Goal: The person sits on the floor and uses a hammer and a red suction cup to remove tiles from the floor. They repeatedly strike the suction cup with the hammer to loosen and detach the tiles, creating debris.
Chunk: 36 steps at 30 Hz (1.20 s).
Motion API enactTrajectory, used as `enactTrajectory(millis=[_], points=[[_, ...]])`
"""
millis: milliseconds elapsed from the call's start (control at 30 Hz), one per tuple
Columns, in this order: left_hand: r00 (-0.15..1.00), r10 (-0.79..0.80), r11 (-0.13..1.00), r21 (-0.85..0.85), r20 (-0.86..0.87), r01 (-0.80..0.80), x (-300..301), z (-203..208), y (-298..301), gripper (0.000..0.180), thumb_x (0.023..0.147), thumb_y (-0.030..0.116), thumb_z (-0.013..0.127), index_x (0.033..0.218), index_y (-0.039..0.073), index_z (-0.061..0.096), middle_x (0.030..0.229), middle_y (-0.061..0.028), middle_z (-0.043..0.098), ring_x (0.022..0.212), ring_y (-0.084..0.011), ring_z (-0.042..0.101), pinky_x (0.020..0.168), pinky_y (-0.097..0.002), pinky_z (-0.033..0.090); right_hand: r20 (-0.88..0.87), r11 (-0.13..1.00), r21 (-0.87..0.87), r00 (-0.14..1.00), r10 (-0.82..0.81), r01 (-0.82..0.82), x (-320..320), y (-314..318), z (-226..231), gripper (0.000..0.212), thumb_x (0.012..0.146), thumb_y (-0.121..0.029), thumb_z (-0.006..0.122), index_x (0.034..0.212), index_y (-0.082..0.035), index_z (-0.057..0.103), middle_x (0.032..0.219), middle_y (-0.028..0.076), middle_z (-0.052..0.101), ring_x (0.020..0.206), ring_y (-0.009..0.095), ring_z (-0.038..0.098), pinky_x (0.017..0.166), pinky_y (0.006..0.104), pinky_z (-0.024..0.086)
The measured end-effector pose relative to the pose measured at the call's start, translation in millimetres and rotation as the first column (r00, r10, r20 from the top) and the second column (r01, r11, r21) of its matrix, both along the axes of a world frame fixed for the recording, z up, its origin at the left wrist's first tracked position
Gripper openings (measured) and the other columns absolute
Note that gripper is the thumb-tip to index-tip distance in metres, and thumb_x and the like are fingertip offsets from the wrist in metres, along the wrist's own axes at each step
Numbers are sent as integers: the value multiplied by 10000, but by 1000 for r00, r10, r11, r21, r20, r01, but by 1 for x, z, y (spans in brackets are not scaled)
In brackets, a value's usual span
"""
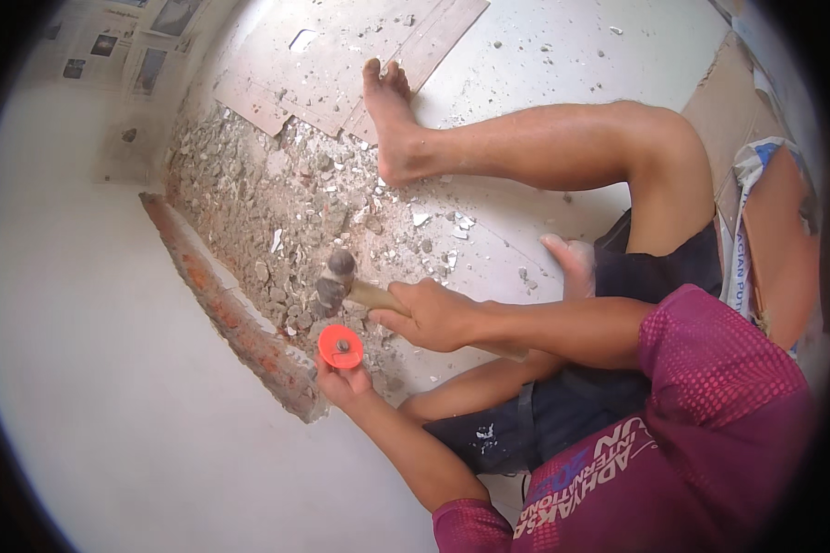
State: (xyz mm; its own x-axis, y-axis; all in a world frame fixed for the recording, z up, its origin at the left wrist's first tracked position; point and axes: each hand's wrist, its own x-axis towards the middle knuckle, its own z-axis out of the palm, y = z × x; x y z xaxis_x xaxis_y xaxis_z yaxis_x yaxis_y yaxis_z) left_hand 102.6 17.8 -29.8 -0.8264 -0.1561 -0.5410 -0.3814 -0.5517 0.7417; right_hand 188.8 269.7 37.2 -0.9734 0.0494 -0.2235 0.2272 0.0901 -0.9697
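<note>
My right hand (433, 315) grips the wooden handle of a hammer (335, 279), whose steel head hangs just above a chisel. My left hand (343, 383) holds that chisel, which wears a round orange hand guard (341, 347) below its struck end. The chisel's tip is hidden under the guard and points at the chipped base of a white wall (83, 350), where a strip of exposed red brick (240, 323) runs along the floor. I sit on the floor with my bare legs spread.
Grey rubble and plaster chips (277, 203) cover the floor beside the broken strip. Loose tile pieces (341, 64) lie farther off by my right foot (387, 111). Newspaper sheets (111, 46) hang on the wall. Cardboard and a sack (765, 230) lie at right.
</note>
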Motion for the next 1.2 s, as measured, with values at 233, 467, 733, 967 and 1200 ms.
enactTrajectory(millis=[233,467,733,967,1200], points=[[986,-71,997,-52,-153,63,51,17,47,225,982,237,508,1033,19,501,991,-88,554,942,-203,572,816,-390,526,-142,957,-67,947,-289,282,16,42,6,385,945,-362,555,827,5,566,628,70,552,596,126,517,566,326,439],[992,-75,994,-89,-103,66,76,-17,35,193,974,203,513,1022,17,495,946,-104,551,866,-203,582,775,-370,541,57,955,58,954,-296,292,31,54,-11,391,921,-382,574,837,0,573,638,96,580,589,166,536,570,351,438],[990,-140,955,-269,-26,128,84,-33,55,241,938,149,552,1057,-11,417,976,-134,519,840,-228,578,697,-365,548,-82,946,307,994,-79,100,44,34,-7,339,874,-328,640,857,8,598,623,112,588,551,204,568,544,347,442],[983,107,834,-551,149,-8,81,-39,33,421,906,117,509,1209,-51,268,1156,-220,451,927,-307,590,689,-409,575,-108,936,346,994,-32,68,78,30,57,328,878,-305,651,832,15,602,601,102,568,520,156,524,503,337,412],[947,143,904,-428,289,-6,83,-51,28,499,898,91,475,1249,-57,153,1238,-264,400,972,-325,595,723,-419,586,-164,939,261,969,-187,225,137,37,61,310,863,-275,673,805,21,600,639,69,521,567,127,464,521,311,381]])
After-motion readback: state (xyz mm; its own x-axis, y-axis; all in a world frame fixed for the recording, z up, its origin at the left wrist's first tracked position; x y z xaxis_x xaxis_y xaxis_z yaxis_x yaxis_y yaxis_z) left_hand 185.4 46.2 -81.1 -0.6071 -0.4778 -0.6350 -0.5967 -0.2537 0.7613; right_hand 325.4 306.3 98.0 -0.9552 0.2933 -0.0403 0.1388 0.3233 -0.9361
